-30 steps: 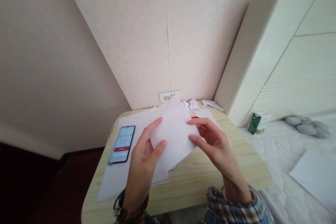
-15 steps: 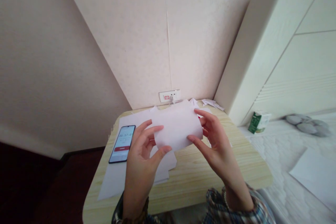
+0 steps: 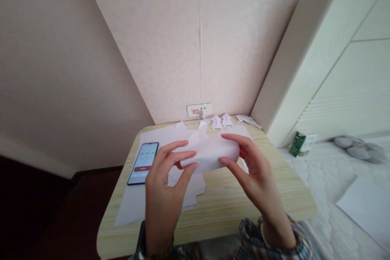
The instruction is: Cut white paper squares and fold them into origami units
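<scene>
Above the table I hold a white sheet of paper (image 3: 213, 152), bent over into a curved roll with its lower edge toward me. My left hand (image 3: 170, 172) pinches its left end between thumb and fingers. At the right end my right hand (image 3: 248, 162) grips it the same way, thumb below and index finger on top. More white paper (image 3: 131, 207) lies flat under and beside my left hand. A phone (image 3: 143, 163) with a running timer on its screen rests on that paper, left of my left hand.
Folded paper pieces (image 3: 217, 122) stand along the table's back edge, with more (image 3: 249, 120) at the back right. A wall socket (image 3: 199, 109) with a plug is behind. On the bed at right are a green-and-white carton (image 3: 302, 143), grey slippers-like items (image 3: 356, 147) and a paper sheet (image 3: 365, 207).
The sheet was raised and nearly flat; now its top edge is curled over toward me and it sits lower. Folded pieces behind it have come into view.
</scene>
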Tool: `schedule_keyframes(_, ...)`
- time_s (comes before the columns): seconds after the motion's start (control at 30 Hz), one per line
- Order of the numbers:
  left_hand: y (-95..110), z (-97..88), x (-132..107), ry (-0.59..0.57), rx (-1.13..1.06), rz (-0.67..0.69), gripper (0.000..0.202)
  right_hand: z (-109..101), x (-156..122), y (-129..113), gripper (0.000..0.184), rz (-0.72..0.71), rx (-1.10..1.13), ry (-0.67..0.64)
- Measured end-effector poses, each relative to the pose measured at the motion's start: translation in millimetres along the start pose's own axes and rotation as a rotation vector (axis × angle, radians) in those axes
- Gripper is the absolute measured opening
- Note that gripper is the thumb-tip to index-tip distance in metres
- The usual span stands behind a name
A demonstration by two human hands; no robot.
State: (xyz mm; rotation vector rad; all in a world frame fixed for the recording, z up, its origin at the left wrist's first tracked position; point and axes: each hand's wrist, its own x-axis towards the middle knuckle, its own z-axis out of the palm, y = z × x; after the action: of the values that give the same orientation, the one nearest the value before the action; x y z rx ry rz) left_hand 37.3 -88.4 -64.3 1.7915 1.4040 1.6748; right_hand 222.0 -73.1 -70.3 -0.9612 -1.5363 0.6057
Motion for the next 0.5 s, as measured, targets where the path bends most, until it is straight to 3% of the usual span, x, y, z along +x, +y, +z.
schedule_keyframes(0.27,5,-4.9,1,0.064,0.090,0.094,0.010,-5,6,1,0.011,-0.087,-0.065,-0.001)
schedule_keyframes(0.43,11,-2.3,-1,-0.005,-0.200,-0.055,0.012,-7,5,-1,0.007,-0.122,-0.055,-0.012)
schedule_keyframes(0.5,13,0.0,-2,-0.039,-0.218,-0.102,0.013,-7,4,-2,0.007,-0.110,-0.025,-0.030)
